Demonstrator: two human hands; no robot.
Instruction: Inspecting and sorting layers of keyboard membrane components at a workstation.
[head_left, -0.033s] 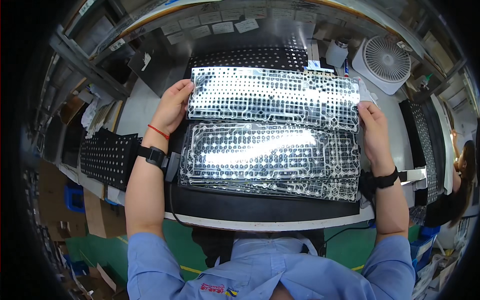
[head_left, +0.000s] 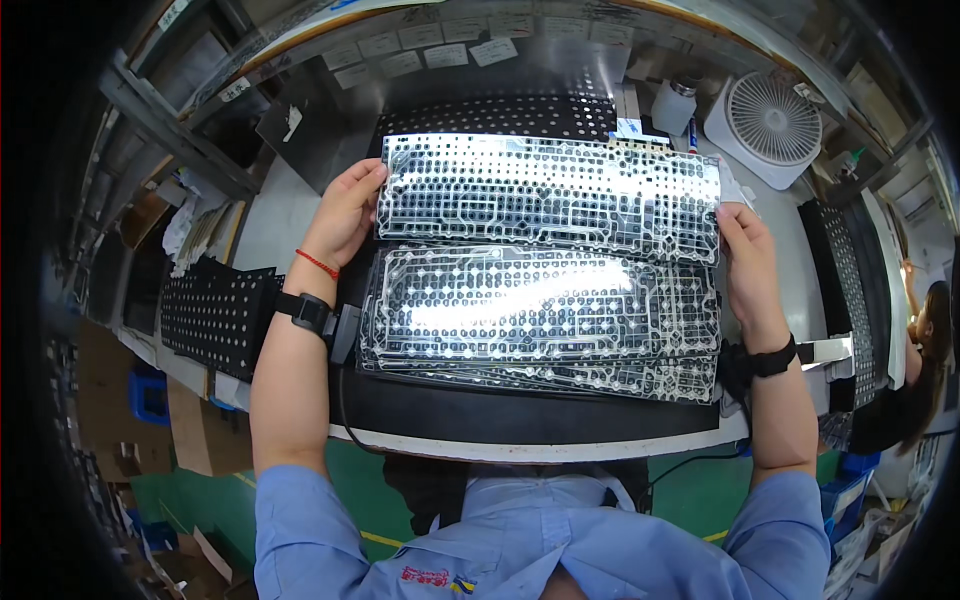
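- As your left grip point(head_left: 350, 207) held one end of the patterned sheet point(head_left: 550, 195), your right grip point(head_left: 747, 243) held the other.
- It was at the far side of the stack point(head_left: 530, 305), unreleased.
- The stack lay unheld.

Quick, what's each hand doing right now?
Left hand: holding the upper patterned sheet by its left edge.
Right hand: holding the same sheet's right edge.

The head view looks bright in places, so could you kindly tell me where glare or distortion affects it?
In the head view, a white glare streak crosses the lower sheet stack, hiding some pattern; in the head view, paler reflections lie on the upper sheet; in the head view, the fisheye bends the bench's front edge and the corners go black.
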